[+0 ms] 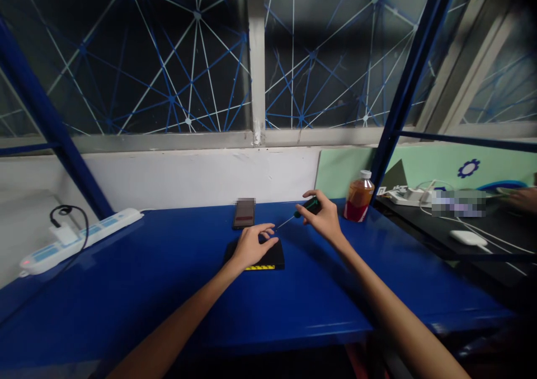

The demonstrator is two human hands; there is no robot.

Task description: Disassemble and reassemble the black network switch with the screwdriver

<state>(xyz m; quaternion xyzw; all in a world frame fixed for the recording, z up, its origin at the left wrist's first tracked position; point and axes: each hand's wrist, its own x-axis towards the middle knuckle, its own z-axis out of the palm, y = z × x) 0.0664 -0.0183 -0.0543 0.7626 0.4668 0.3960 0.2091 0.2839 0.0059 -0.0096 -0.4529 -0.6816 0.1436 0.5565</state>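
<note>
A: Here's the right hand (324,216), thumb and fingers pinching the handle of a screwdriver (309,206), green and black, its thin shaft slanting down to the left!

B: And the tip sits right by the fingertips of the left hand (251,246), which arches over a black case (276,253) on the blue table (168,278).

A: Is that left hand gripping anything?

B: Fingers curled, thumb reaching out below them, but it's too small for me to tell whether they pinch something.

A: Yellow strip (264,267) along the case's near edge (cheerful, with dark marks)!

B: Behind the case lies a phone (244,216). Over right, a bottle (358,199) of amber drink stands upright; far left, a white power strip (100,231), one plug (65,233) in it.
</note>
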